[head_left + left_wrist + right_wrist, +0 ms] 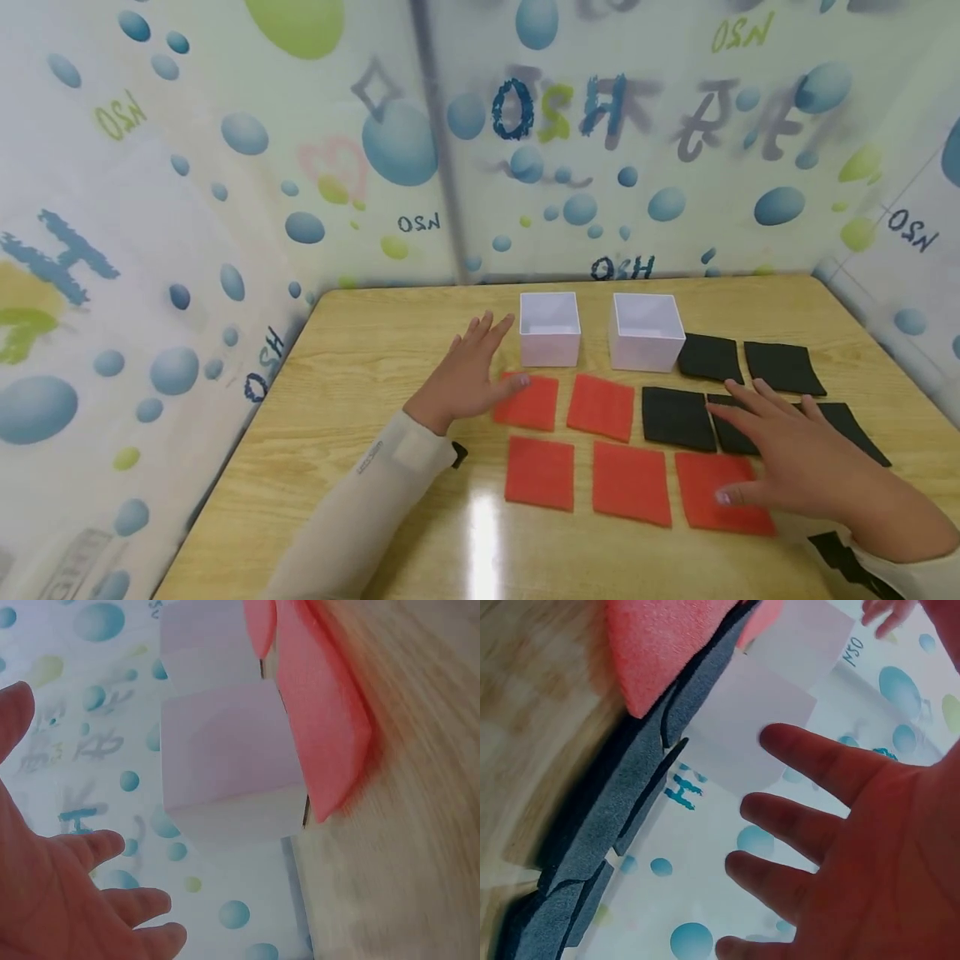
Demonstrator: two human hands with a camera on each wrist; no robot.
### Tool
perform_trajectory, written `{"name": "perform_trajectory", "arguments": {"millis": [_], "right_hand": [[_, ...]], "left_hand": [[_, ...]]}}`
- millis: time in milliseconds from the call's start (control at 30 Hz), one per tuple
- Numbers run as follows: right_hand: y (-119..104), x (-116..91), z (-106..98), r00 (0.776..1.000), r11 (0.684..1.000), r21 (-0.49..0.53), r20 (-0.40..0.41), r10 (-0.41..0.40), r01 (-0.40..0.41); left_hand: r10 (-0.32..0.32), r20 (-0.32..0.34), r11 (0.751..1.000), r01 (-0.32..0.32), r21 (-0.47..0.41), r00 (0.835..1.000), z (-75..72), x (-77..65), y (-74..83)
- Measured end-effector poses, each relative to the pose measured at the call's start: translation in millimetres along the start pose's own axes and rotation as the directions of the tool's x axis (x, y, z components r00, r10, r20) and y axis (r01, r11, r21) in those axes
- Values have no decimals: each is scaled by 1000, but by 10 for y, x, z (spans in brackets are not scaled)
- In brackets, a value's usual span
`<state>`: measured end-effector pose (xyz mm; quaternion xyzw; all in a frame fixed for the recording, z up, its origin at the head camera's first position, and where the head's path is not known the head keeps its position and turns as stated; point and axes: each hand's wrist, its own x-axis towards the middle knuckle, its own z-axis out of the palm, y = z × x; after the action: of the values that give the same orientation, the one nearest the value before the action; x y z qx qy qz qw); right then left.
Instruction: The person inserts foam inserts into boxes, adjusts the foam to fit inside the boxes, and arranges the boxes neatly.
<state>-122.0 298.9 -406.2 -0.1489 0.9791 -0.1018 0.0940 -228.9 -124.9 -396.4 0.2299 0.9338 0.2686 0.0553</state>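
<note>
My left hand (465, 375) is held with its fingers spread, left of the nearer white box (550, 350); its thumb overlaps a red foam square (528, 408) in the head view. On the right, my right hand (802, 458) hovers with straight fingers over several black foam squares (678, 419) and a red square (712, 475). Neither hand holds anything. More red squares (630, 483) lie in two rows in front of the boxes. A second white box (647, 350) stands to the right, its open top facing up. In the right wrist view the palm (885, 862) shows bare.
The wooden table (360, 350) meets a patterned wall (480, 192) at the back, with side walls of the same print at left and right. Two black squares (783, 367) lie at the back right, one against the right-hand box. Light glares on the table front (483, 542).
</note>
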Motion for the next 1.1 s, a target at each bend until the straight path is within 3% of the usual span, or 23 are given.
{"name": "perform_trajectory", "arguments": {"millis": [367, 733, 1100], "right_hand": [[22, -42, 31, 997, 999, -13, 62, 46, -45], [18, -72, 43, 993, 997, -37, 98, 72, -68], [49, -1, 40, 992, 999, -25, 119, 43, -41]], "left_hand": [[-57, -20, 991, 54, -125, 998, 41, 311, 66], [-118, -27, 973, 111, -201, 993, 71, 566, -10], [-186, 3, 942, 179, -285, 983, 82, 706, -108]]}}
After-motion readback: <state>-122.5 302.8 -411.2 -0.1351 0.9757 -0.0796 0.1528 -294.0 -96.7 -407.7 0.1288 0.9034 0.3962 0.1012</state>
